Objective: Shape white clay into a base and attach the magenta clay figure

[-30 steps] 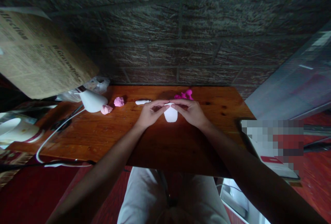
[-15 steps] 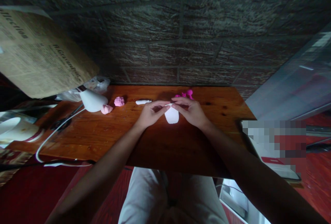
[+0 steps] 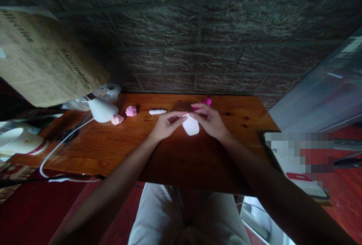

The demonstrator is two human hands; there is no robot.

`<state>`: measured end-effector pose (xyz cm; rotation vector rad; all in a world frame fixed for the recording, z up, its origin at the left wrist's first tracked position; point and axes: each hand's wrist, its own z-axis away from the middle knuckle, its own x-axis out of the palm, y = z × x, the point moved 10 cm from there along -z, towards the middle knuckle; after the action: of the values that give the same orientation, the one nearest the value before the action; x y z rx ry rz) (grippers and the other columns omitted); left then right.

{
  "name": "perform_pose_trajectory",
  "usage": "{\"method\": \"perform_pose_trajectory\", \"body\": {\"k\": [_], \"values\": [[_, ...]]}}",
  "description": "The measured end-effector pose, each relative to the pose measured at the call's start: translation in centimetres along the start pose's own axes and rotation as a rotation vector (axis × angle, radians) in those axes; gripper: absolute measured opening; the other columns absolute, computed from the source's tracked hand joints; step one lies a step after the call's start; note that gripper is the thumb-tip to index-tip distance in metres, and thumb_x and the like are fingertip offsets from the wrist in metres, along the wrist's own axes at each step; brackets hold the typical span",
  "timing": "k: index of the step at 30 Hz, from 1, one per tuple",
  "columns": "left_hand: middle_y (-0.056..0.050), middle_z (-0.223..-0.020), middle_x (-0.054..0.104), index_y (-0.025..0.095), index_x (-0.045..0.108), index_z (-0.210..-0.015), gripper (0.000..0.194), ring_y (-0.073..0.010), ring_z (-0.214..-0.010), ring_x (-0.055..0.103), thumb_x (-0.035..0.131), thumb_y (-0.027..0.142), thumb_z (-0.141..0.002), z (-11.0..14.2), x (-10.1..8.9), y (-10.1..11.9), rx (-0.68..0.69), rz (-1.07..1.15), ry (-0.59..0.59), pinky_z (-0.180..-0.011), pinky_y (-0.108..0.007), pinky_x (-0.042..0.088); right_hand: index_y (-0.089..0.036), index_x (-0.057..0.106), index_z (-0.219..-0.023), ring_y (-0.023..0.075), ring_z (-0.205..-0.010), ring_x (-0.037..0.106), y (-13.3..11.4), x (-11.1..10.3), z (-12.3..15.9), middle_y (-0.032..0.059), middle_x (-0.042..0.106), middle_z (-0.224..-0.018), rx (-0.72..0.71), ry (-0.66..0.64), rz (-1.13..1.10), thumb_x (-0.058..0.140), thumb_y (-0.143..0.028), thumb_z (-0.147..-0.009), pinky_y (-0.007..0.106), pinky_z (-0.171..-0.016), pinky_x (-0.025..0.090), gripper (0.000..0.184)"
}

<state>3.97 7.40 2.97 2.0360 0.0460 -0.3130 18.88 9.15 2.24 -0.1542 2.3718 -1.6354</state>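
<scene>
A flat white piece of what looks like modelling clay (image 3: 191, 125) hangs from my fingertips over the middle of the table. My left hand (image 3: 169, 125) pinches its upper left edge between thumb and fingers. At the upper right edge, my right hand (image 3: 209, 121) pinches it too, with its forefinger raised slightly. Behind my right hand lie bright magenta pieces (image 3: 208, 102), partly covered by the fingers. Left of my left hand rests a small white roll (image 3: 157, 112).
Two lumpy pink pieces, one darker (image 3: 131, 111) and one paler (image 3: 117, 119), lie near a white lamp-like object (image 3: 103, 110) with a cable. A paper cup (image 3: 19, 141) stands far left, a tablet-like device (image 3: 299, 177) lies at right. A brick-patterned wall (image 3: 181, 30) rises behind the wooden table (image 3: 93, 150).
The white piece has shifted slightly right and now hangs tilted, its lower end swung to the right. Both hands keep their pinch on it; the right forefinger covers more of the magenta pieces.
</scene>
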Motion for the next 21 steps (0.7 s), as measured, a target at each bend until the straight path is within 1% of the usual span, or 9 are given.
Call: {"method": "perform_pose_trajectory", "body": {"k": [2,4,6,8,10,13,17,21], "values": [[-0.008,-0.101,0.078,0.018,0.077,-0.1,0.029,-0.0186,-0.088,0.073,0.076,0.038,-0.079,-0.2,-0.3,-0.2,-0.022,0.016,0.024,-0.083,-0.032,0.059,-0.024,0.067,-0.114,0.0206,-0.089,0.072,0.4,-0.1,-0.1,0.0048,0.077,-0.094,0.039,-0.001,-0.037,0.072,-0.043,-0.08,0.037,-0.084,0.056,0.039],[-0.008,-0.099,0.079,0.017,0.077,-0.099,0.03,-0.0183,-0.086,0.073,0.077,0.039,-0.078,-0.3,-0.9,-0.6,-0.062,0.035,0.069,-0.081,-0.032,0.059,-0.023,0.069,-0.112,0.0204,-0.091,0.072,0.8,0.2,-0.1,0.0056,0.077,-0.099,0.072,-0.036,-0.067,0.074,-0.042,-0.079,0.037,-0.085,0.057,0.039],[-0.008,-0.097,0.079,0.017,0.077,-0.1,0.033,-0.0171,-0.08,0.072,0.078,0.04,-0.077,-0.3,-1.7,-1.2,-0.112,0.059,0.127,-0.076,-0.03,0.059,-0.022,0.072,-0.107,0.0203,-0.092,0.072,1.1,0.7,-0.1,0.0057,0.077,-0.103,0.091,-0.096,-0.09,0.075,-0.042,-0.077,0.037,-0.085,0.057,0.036],[-0.008,-0.095,0.079,0.016,0.076,-0.101,0.035,-0.0158,-0.074,0.071,0.078,0.041,-0.076,-0.2,-2.1,-1.7,-0.157,0.081,0.163,-0.069,-0.028,0.058,-0.021,0.074,-0.102,0.0201,-0.09,0.072,1.2,1.2,0.0,0.0058,0.077,-0.102,0.104,-0.145,-0.104,0.076,-0.042,-0.076,0.037,-0.085,0.057,0.034],[-0.007,-0.092,0.079,0.016,0.075,-0.104,0.04,-0.0153,-0.073,0.07,0.081,0.04,-0.073,-0.2,-1.9,-1.9,-0.184,0.114,0.155,-0.067,-0.027,0.057,-0.02,0.075,-0.099,0.0198,-0.089,0.071,1.3,1.3,0.0,0.006,0.077,-0.1,0.108,-0.151,-0.108,0.076,-0.043,-0.076,0.037,-0.086,0.056,0.033],[-0.006,-0.091,0.079,0.016,0.074,-0.106,0.045,-0.0157,-0.075,0.071,0.085,0.038,-0.068,-0.2,-1.3,-2.3,-0.213,0.179,0.119,-0.072,-0.028,0.057,-0.02,0.076,-0.099,0.0194,-0.089,0.071,1.1,1.2,0.1,0.0052,0.077,-0.097,0.103,-0.128,-0.1,0.075,-0.044,-0.077,0.036,-0.086,0.055,0.032],[-0.008,-0.096,0.079,0.015,0.074,-0.1,0.041,-0.0171,-0.082,0.072,0.085,0.037,-0.068,-0.2,-1.0,-2.7,-0.253,0.248,0.116,-0.082,-0.032,0.057,-0.02,0.076,-0.095,0.0182,-0.084,0.07,1.1,1.5,0.3,0.0038,0.077,-0.093,0.144,-0.135,-0.11,0.074,-0.047,-0.076,0.034,-0.082,0.054,0.032],[-0.007,-0.093,0.079,0.015,0.074,-0.097,0.04,-0.0175,-0.083,0.072,0.087,0.037,-0.066,-0.1,-0.7,-3.0,-0.275,0.292,0.111,-0.085,-0.033,0.056,-0.018,0.075,-0.088,0.0172,-0.079,0.068,1.8,2.0,0.6,0.0031,0.075,-0.087,0.195,-0.176,-0.109,0.075,-0.049,-0.075,0.031,-0.077,0.053,0.033]]}}
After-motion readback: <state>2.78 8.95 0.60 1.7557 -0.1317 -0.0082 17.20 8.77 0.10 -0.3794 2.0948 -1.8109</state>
